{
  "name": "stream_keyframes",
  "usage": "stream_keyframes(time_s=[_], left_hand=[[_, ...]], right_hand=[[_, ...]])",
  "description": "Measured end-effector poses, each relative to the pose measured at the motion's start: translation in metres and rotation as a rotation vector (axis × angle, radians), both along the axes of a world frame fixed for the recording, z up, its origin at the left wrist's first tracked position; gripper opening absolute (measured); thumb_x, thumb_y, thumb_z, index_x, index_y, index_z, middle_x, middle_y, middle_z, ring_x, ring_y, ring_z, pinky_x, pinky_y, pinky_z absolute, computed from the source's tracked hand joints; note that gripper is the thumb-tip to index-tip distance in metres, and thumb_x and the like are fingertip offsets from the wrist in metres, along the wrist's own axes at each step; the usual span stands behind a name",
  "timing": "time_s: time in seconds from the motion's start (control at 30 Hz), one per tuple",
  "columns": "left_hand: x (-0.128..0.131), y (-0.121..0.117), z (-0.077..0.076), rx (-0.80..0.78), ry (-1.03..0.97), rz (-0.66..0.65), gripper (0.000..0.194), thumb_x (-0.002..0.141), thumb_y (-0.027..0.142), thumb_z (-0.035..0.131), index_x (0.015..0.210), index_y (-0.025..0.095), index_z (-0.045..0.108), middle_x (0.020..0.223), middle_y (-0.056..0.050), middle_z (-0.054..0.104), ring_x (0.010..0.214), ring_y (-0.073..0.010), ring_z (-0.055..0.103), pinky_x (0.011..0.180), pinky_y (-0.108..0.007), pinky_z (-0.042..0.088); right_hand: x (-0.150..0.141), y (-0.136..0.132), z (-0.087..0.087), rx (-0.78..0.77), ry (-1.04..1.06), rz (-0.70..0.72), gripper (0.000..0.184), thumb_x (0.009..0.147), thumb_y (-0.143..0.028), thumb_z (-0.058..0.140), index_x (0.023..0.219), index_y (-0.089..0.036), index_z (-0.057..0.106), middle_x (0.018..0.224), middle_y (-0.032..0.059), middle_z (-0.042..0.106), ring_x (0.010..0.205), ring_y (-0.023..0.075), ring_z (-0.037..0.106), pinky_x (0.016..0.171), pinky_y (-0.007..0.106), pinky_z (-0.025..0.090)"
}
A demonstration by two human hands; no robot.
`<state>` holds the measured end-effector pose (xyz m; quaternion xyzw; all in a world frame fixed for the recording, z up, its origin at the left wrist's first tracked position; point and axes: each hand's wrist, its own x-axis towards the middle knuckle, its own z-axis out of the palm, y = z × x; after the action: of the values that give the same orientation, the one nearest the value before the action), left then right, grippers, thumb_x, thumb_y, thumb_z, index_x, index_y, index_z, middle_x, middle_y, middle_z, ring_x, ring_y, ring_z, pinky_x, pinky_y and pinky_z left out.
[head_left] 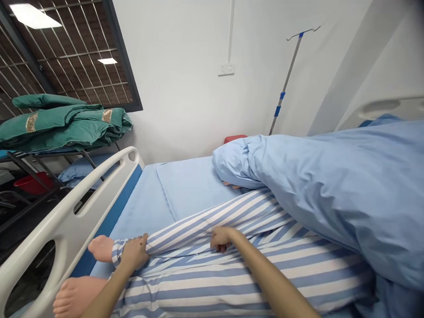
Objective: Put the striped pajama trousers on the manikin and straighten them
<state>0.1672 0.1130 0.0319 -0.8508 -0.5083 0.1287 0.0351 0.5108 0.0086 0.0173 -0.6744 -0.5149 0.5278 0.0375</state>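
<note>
A figure in blue and white striped trousers [232,269] lies on a hospital bed, bare feet [99,248] toward the white footboard [62,229]. My left hand [134,252] is closed on the trouser cuff near the far ankle. My right hand [221,238] is curled into the striped cloth higher up the same leg, pinching a fold. A light blue duvet [331,185] covers the figure's upper part on the right. A second bare foot [74,296] lies nearest me at the bottom left.
The bed has a light blue sheet [185,185]. An IV pole [285,88] stands by the white wall. Folded green blankets [62,123] lie on a rack at the left, beneath a barred window. A red object [234,138] shows behind the duvet.
</note>
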Motion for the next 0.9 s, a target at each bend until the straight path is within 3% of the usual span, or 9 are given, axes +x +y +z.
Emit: stream_keyframes(time_s=[0.17, 0.3, 0.37, 0.5, 0.57, 0.67, 0.77, 0.9], left_hand=[[0.009, -0.001, 0.009, -0.029, 0.003, 0.014, 0.06, 0.06, 0.02, 0.047, 0.121, 0.02, 0.048, 0.107, -0.012, 0.064, 0.095, -0.0303, 0.06, 0.078, -0.041, 0.044], [0.014, 0.004, 0.031, -0.034, 0.019, 0.031, 0.062, 0.058, 0.017, 0.049, 0.119, 0.023, 0.049, 0.105, -0.011, 0.065, 0.093, -0.0307, 0.06, 0.075, -0.041, 0.045], [0.017, 0.008, 0.05, -0.018, 0.037, 0.021, 0.063, 0.056, 0.019, 0.05, 0.119, 0.022, 0.049, 0.103, -0.012, 0.065, 0.092, -0.0312, 0.061, 0.073, -0.04, 0.046], [0.025, 0.013, 0.1, 0.005, 0.084, -0.037, 0.06, 0.051, 0.019, 0.053, 0.111, 0.021, 0.054, 0.096, -0.012, 0.066, 0.085, -0.0313, 0.062, 0.067, -0.038, 0.046], [0.03, 0.013, 0.125, 0.014, 0.104, -0.059, 0.058, 0.049, 0.02, 0.053, 0.107, 0.022, 0.056, 0.093, -0.012, 0.066, 0.082, -0.0316, 0.062, 0.066, -0.037, 0.046], [0.035, 0.014, 0.152, 0.056, 0.125, -0.09, 0.057, 0.05, 0.023, 0.053, 0.107, 0.022, 0.056, 0.094, -0.012, 0.066, 0.083, -0.0326, 0.062, 0.067, -0.039, 0.046], [0.036, 0.016, 0.156, 0.09, 0.102, -0.07, 0.055, 0.052, 0.024, 0.051, 0.106, 0.024, 0.056, 0.095, -0.012, 0.066, 0.085, -0.0321, 0.061, 0.068, -0.038, 0.045], [0.039, 0.015, 0.127, 0.016, -0.042, 0.051, 0.052, 0.05, 0.025, 0.054, 0.103, 0.026, 0.056, 0.1, -0.008, 0.065, 0.09, -0.0289, 0.06, 0.069, -0.033, 0.044]], right_hand=[[-0.003, -0.007, -0.022, 0.073, 0.068, -0.041, 0.014, 0.062, -0.023, 0.051, 0.052, -0.014, 0.055, 0.053, 0.0007, 0.057, 0.04, 0.0073, 0.048, 0.037, 0.017, 0.034], [0.0, -0.004, -0.03, 0.124, 0.174, -0.095, 0.01, 0.059, -0.023, 0.054, 0.057, -0.014, 0.056, 0.06, 0.0021, 0.06, 0.041, 0.0083, 0.051, 0.035, 0.017, 0.036], [0.001, -0.001, -0.032, 0.141, 0.24, -0.148, 0.014, 0.058, -0.022, 0.057, 0.07, -0.014, 0.059, 0.063, 0.0014, 0.061, 0.043, 0.0088, 0.054, 0.035, 0.017, 0.037], [-0.001, 0.002, -0.031, 0.032, 0.352, -0.257, 0.041, 0.058, -0.022, 0.062, 0.098, -0.016, 0.054, 0.064, 0.0011, 0.063, 0.044, 0.0119, 0.057, 0.037, 0.018, 0.04], [-0.002, 0.002, -0.026, 0.032, 0.38, -0.321, 0.036, 0.059, -0.024, 0.063, 0.093, -0.016, 0.056, 0.064, 0.0021, 0.062, 0.048, 0.0132, 0.059, 0.039, 0.019, 0.042], [-0.003, 0.0, -0.015, 0.215, 0.423, -0.455, 0.019, 0.06, -0.028, 0.063, 0.072, -0.014, 0.06, 0.069, 0.0038, 0.061, 0.064, 0.0142, 0.061, 0.046, 0.019, 0.043], [-0.005, -0.003, 0.0, 0.376, 0.612, -0.531, 0.02, 0.057, -0.029, 0.066, 0.072, -0.015, 0.063, 0.082, 0.0044, 0.063, 0.084, 0.0164, 0.058, 0.056, 0.02, 0.046], [-0.006, -0.008, 0.023, 0.578, 0.982, -0.646, 0.029, 0.057, -0.032, 0.068, 0.08, -0.016, 0.061, 0.09, 0.0051, 0.061, 0.091, 0.0186, 0.055, 0.071, 0.027, 0.049]])
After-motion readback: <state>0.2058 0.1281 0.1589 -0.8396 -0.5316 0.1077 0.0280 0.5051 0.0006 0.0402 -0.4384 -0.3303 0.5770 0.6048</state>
